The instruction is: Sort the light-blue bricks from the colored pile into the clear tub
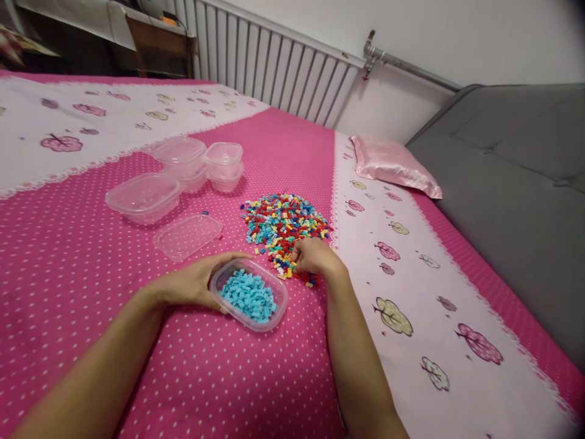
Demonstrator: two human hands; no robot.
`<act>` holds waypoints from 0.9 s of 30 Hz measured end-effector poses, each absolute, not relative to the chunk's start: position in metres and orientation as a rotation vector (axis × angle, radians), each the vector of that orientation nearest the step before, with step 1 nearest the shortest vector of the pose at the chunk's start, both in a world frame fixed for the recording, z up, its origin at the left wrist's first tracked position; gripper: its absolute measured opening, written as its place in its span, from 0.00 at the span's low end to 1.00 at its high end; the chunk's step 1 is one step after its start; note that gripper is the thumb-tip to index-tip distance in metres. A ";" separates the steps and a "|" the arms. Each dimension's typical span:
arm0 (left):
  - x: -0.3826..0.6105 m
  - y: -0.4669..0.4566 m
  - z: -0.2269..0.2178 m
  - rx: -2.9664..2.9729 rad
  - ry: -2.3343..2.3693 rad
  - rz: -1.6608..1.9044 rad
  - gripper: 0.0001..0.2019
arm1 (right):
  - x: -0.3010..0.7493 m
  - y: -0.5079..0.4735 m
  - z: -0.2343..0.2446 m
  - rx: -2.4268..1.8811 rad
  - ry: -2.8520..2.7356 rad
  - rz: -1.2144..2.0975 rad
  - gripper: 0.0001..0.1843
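My left hand (pixel 201 281) is wrapped round the left end of a clear plastic container (pixel 280 303), which tilts slightly toward me on the bed. Inside it lies a heap of light blue toy bricks (pixel 249 296). My right hand (pixel 313 256) reaches down to the near right edge of a pile of mixed small toy bricks (pixel 286 222) in red, yellow, blue, white and teal. Its fingers are closed together at the bricks; whatever is between them is hidden. A clear lid (pixel 189 236) lies flat beyond my left hand.
Clear lidded containers stand at the back left: a larger one (pixel 145 196), another large stack (pixel 180 155) and a small stack (pixel 225 164). A dark blue brick (pixel 205 213) lies by the lid. Further off are a pink pillow (pixel 395 161), a grey headboard (pixel 512 140) and a radiator (pixel 274 64).
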State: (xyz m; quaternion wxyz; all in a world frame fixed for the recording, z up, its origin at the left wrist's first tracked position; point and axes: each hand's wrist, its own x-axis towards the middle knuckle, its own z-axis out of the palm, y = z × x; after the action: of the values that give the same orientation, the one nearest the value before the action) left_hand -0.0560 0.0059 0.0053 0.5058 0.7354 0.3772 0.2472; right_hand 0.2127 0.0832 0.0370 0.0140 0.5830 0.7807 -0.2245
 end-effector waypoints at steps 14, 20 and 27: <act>-0.058 0.006 0.003 1.769 0.928 0.587 0.43 | 0.205 0.081 0.041 1.682 2.792 -0.998 0.09; -0.056 0.005 0.006 1.789 0.925 0.590 0.42 | 0.197 0.081 0.036 1.378 2.728 -1.000 0.09; -0.056 0.005 0.005 1.755 0.886 0.609 0.43 | 0.222 0.090 0.040 1.821 2.617 -0.788 0.10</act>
State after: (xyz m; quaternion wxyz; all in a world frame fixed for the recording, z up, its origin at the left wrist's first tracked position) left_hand -0.0562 0.0053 0.0053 0.5157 0.7306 0.3687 0.2536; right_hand 0.2222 0.0900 0.0397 -0.0712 0.5532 0.7947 -0.2393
